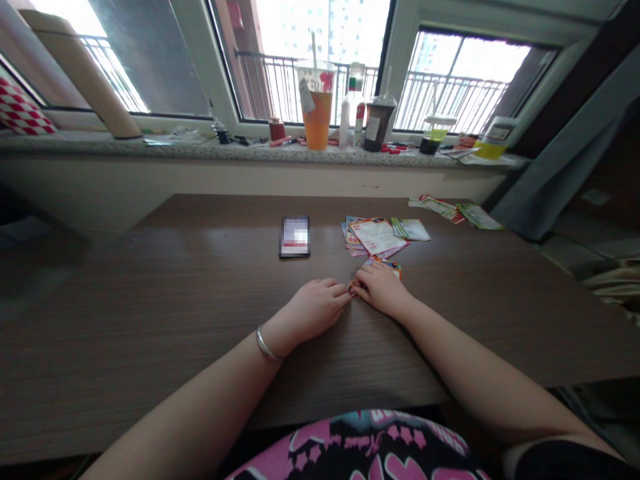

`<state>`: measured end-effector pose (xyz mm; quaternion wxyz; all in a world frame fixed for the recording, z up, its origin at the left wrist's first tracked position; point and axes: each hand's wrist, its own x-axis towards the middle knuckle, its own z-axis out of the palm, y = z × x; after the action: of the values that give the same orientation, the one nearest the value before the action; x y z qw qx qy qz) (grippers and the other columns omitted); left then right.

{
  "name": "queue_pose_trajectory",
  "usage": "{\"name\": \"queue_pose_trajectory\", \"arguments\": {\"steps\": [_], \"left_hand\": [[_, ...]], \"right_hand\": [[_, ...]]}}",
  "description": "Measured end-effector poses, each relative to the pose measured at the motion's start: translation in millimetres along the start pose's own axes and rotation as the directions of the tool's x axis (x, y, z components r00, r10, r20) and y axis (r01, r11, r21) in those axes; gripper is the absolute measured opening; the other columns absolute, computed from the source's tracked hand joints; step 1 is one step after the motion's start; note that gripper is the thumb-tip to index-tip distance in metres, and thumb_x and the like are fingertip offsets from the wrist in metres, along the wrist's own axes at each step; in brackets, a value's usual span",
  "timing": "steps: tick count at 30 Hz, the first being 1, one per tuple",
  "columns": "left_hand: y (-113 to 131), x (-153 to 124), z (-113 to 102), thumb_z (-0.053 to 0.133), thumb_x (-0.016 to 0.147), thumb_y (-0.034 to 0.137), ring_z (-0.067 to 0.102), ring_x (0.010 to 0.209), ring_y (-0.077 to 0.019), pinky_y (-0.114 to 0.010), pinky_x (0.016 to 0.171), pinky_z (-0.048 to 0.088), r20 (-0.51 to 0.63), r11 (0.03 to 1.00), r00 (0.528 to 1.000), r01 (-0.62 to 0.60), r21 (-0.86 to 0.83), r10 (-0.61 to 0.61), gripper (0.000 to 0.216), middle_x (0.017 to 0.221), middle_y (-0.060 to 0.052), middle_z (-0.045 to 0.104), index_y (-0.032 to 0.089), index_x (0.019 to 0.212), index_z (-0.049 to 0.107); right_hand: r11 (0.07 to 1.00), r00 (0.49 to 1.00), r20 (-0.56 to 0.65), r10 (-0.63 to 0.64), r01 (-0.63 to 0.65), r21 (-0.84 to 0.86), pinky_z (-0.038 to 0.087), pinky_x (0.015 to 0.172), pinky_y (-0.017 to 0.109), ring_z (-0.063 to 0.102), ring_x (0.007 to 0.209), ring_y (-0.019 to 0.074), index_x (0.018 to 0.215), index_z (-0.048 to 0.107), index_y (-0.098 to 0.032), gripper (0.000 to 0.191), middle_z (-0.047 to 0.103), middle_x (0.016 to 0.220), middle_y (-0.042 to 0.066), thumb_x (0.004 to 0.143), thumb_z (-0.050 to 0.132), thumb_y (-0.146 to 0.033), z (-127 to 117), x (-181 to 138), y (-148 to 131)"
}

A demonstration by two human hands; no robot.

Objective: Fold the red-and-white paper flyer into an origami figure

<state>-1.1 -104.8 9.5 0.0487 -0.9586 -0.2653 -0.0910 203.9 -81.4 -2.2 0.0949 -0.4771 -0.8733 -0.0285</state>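
Note:
A colourful printed card [395, 268] lies on the table, partly covered by my right hand [379, 288]. The fingers of that hand are curled over the card, with thumb and fingertips closed at its left corner. From the left, my left hand [317, 308] meets the same corner, its fingers held together and the tips pinched there. My two hands' fingertips touch or nearly touch, and they hide most of that corner. Just beyond lies a loose pile of printed cards [377, 235], with smaller green-edged cards [413, 229] at its right.
A phone [295, 237] with a blurred screen lies left of the pile on the brown table [175, 287]. More paper cards [480, 217] are at the far right edge. The windowsill [200, 150] holds an orange drink cup [317, 120], a dark cup [379, 125], bottles and a cardboard tube [85, 73].

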Motion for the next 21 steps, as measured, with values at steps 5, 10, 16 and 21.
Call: {"name": "queue_pose_trajectory", "arguments": {"steps": [5,10,16,21], "left_hand": [[1.8,0.8,-1.3,0.050,0.091,0.020,0.059,0.090,-0.0207,-0.034,0.083,0.046,0.006,0.999,1.000,0.007,0.034,-0.008,0.017,0.102,-0.007,0.065,0.017,0.103,0.061],[0.0,-1.2,-2.2,0.053,0.089,0.019,0.059,0.090,-0.0205,-0.036,0.087,0.043,-0.012,0.999,1.000,0.011,0.045,-0.010,0.012,0.098,-0.006,0.066,0.018,0.097,0.062],[-3.5,-4.1,-3.6,0.052,0.087,0.014,0.059,0.088,-0.0199,-0.045,0.103,0.032,-0.043,0.997,0.999,0.017,0.079,-0.014,0.017,0.086,-0.003,0.068,0.020,0.097,0.064],[-5.0,-5.9,-5.5,0.053,0.087,0.014,0.059,0.086,-0.0193,-0.044,0.103,0.033,-0.032,0.997,0.999,0.017,0.070,-0.015,0.016,0.085,-0.003,0.069,0.020,0.095,0.066]], "right_hand": [[1.000,1.000,0.000,0.011,-0.011,0.010,0.035,0.081,0.032,0.055,0.090,0.0212,0.084,0.067,-0.019,0.016,0.066,0.088,0.006,0.087,0.063,-0.033,-0.1,0.1,-0.1],[1.000,1.000,-0.005,0.007,-0.007,0.010,0.035,0.081,0.032,0.055,0.090,0.0210,0.083,0.066,-0.019,0.016,0.066,0.088,0.006,0.087,0.062,-0.034,1.2,-0.1,0.2],[1.000,1.000,0.011,0.022,-0.022,0.003,0.036,0.080,0.032,0.055,0.090,0.0217,0.084,0.066,-0.018,0.018,0.066,0.089,0.006,0.088,0.062,-0.035,1.6,-0.4,0.2],[0.999,1.000,0.013,0.026,-0.026,0.022,0.036,0.081,0.031,0.055,0.091,0.0216,0.084,0.065,-0.019,0.018,0.066,0.090,0.006,0.087,0.062,-0.036,1.1,-0.6,0.7]]}}
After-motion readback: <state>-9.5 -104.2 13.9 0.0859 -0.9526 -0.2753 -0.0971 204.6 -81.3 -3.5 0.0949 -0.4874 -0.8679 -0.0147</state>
